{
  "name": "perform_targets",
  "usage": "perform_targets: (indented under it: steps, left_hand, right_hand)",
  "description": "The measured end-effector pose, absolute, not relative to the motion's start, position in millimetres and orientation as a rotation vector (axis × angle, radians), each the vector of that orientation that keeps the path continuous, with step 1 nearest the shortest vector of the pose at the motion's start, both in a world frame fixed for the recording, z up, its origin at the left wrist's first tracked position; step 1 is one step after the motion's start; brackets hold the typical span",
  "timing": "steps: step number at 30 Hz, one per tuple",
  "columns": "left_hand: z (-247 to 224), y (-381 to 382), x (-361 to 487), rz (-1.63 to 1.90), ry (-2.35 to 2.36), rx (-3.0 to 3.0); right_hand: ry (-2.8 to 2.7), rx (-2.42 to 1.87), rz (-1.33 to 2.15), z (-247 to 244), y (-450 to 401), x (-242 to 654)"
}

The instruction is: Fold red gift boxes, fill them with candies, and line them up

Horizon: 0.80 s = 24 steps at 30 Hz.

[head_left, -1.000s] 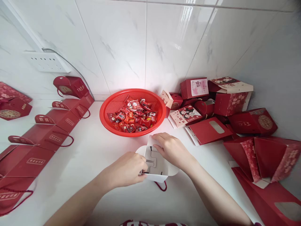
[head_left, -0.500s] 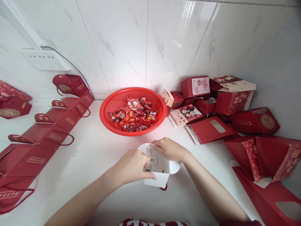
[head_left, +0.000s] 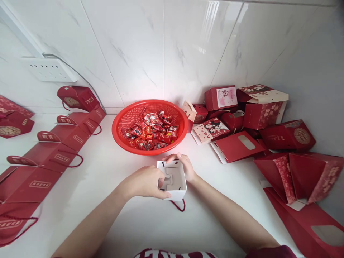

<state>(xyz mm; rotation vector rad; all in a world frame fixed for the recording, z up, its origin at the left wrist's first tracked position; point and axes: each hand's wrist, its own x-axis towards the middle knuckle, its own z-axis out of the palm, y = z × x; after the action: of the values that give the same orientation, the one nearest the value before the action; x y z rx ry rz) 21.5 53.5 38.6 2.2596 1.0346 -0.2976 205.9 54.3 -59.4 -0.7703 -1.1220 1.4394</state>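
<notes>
Between my hands is a small paper gift box (head_left: 177, 195), its top open to me. White walls and interlocked bottom flaps show inside, and a dark red cord handle (head_left: 183, 206) hangs out at the near side. My left hand (head_left: 146, 182) grips the left wall, with fingers inside and the thumb along the near rim. My right hand (head_left: 185, 166) is wrapped around the far right corner from outside, fingers bent over the far side. Just beyond the box stands a red plastic basket (head_left: 118, 141) holding many wrapped candies (head_left: 150, 129).
Along the left runs a row of closed red gift boxes (head_left: 45, 156) with cord handles. Red boxes (head_left: 287, 138), some folded flat, are heaped at the right against the wall. A white power strip (head_left: 48, 68) is on the tiled wall (head_left: 134, 46).
The box has turned upright and shifted slightly; its flared side flaps no longer show. My right hand has moved from inside the far rim to around the outer right side.
</notes>
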Motion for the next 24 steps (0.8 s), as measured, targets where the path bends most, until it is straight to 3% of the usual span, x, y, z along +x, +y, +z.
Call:
perform_targets:
  steps: [13, 24]
  left_hand:
    - [40, 50, 28, -0.348, 1.086, 2.304]
    - [44, 38, 21, -0.291, 1.179, 2.392]
  right_hand:
    - [-0.983, -0.994, 1.639, -101, 62, 202]
    - [-1.010, -1.030, 1.577, -91, 60, 210]
